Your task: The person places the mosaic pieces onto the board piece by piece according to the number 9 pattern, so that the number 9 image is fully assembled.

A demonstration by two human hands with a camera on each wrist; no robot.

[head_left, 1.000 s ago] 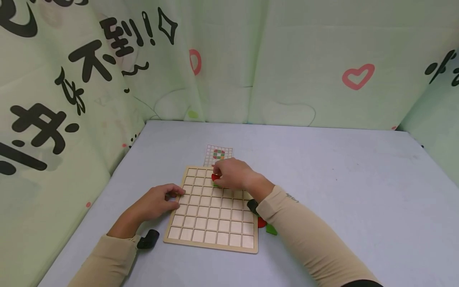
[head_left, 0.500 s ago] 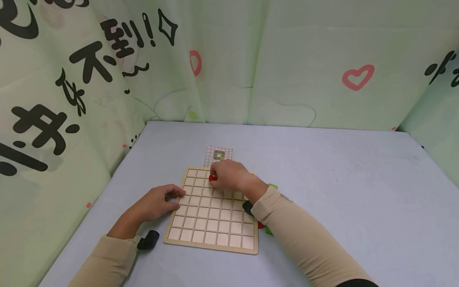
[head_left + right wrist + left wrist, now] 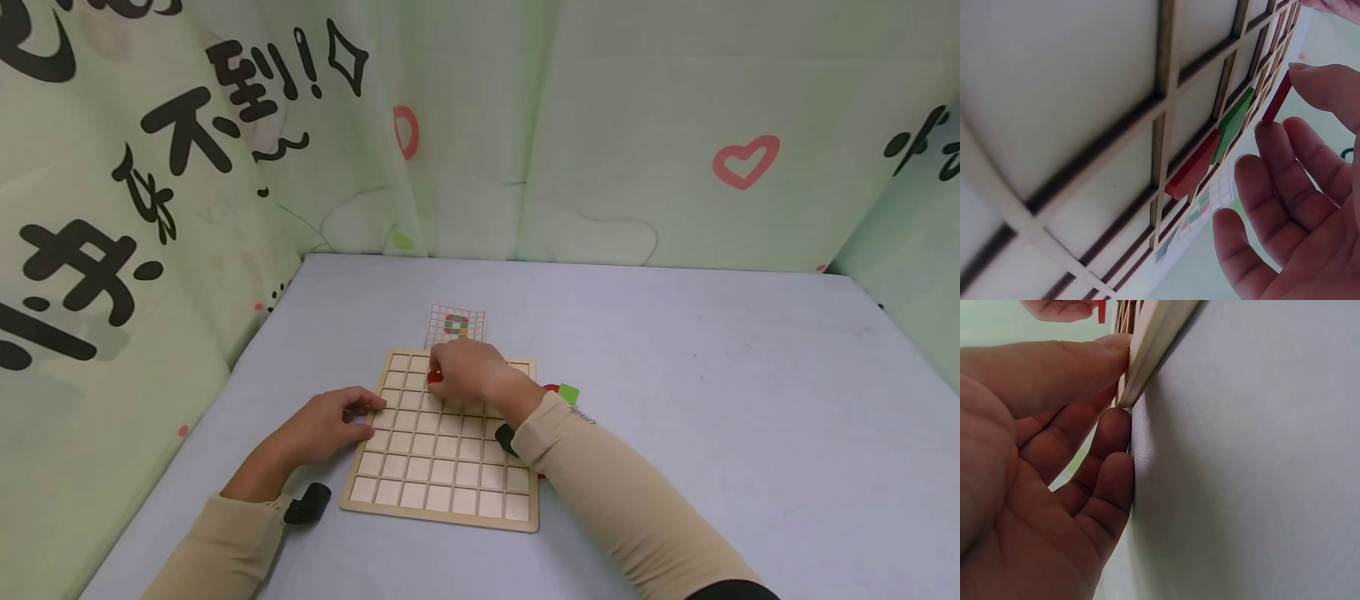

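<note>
A wooden grid board point(image 3: 431, 493) lies on the table. My left hand point(image 3: 326, 425) rests at its left edge; in the left wrist view the thumb point(image 3: 1085, 365) touches the board's side point(image 3: 1154, 344), with the other fingers loosely bent beside it. Over the board's upper left part, my right hand point(image 3: 472, 371) pinches a thin red tile point(image 3: 1277, 97) between thumb and fingertip, held above the cells. In the right wrist view, a red tile point(image 3: 1194, 165) and a green tile point(image 3: 1233, 125) sit side by side in the grid. The right hand hides them in the head view.
Behind the board lies a printed grid card point(image 3: 456, 323) with a coloured pattern. A green tile point(image 3: 568, 394) and a red tile point(image 3: 551, 387) lie right of the board, partly behind the right sleeve point(image 3: 600, 475). A printed curtain point(image 3: 600, 125) stands around the table.
My right hand has moved left across the board with the red tile. Loose green and red tiles beyond the right sleeve have come into view. The left hand stays put.
</note>
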